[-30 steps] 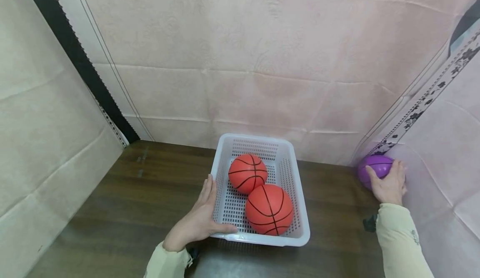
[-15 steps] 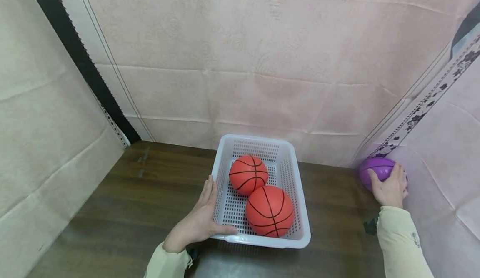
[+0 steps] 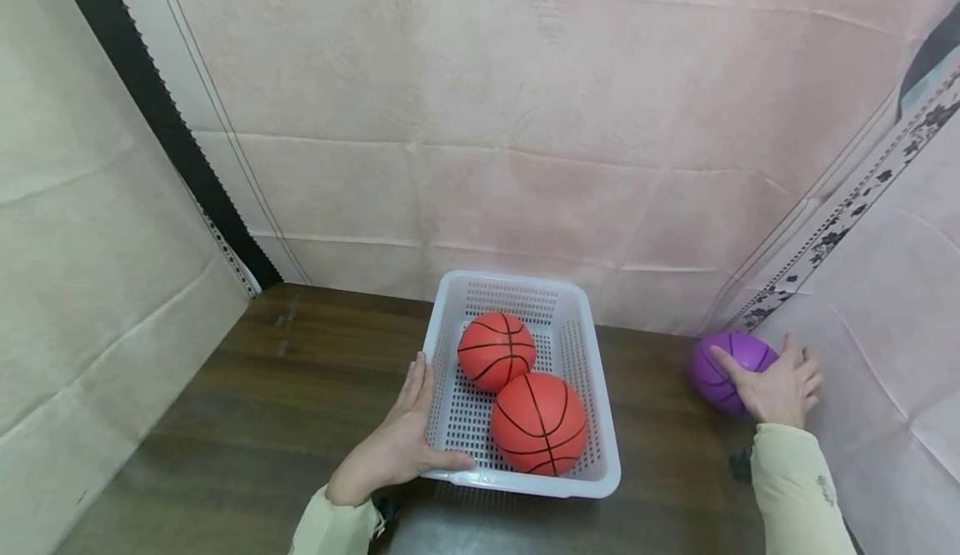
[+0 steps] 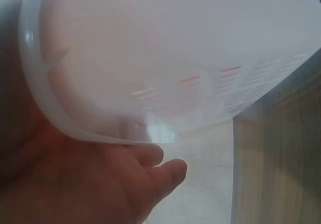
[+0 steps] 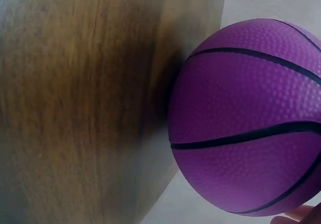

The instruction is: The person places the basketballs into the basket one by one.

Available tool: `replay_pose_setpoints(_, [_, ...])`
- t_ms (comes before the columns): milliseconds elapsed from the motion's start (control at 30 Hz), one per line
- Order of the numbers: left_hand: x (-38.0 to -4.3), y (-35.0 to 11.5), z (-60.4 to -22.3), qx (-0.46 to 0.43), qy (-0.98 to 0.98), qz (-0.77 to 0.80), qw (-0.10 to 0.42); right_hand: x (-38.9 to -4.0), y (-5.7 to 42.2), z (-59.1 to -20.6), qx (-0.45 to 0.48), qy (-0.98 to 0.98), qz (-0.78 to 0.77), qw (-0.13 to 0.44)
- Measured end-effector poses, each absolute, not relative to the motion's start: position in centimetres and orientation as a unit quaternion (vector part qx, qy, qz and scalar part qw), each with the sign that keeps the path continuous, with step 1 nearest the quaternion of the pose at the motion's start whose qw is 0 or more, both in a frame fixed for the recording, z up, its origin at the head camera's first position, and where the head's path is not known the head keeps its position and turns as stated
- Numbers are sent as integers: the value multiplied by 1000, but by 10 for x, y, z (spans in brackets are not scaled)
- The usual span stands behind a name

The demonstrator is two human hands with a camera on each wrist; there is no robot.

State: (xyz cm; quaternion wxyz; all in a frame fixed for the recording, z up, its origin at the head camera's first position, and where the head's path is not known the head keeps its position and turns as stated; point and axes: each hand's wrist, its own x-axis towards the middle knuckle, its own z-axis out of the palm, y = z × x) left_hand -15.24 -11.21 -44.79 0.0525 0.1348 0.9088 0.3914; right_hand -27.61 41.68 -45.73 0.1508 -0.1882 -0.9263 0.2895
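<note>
My left hand lies along the near left corner of a white plastic basket. Its fingers are straight against the outer side, and its thumb is over the front rim. The left wrist view has the basket wall close up. Two orange toy basketballs, a smaller one behind a larger one, sit inside. On the right, my right hand is spread beside a purple toy basketball, thumb over its near side. In the right wrist view, fingertips show under the ball's lower edge.
The dark wooden tabletop bears everything. Pale cloth walls stand at the back, left and right, the right one close beside my right hand.
The purple basketball has moved left, out of the back right corner. My right hand's fingers have spread and show to the right of it. Left hand and basket have stayed put.
</note>
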Motion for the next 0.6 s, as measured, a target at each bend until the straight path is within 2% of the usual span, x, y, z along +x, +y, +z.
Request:
replay_pose_setpoints(267, [-152, -112, -447, 132, 905, 400, 67, -270, 415, -466, -181, -923, 319, 115])
replay_pose_setpoints(600, [-153, -112, -447, 129, 907, 396, 60, -267, 411, -473, -217, -903, 341, 143])
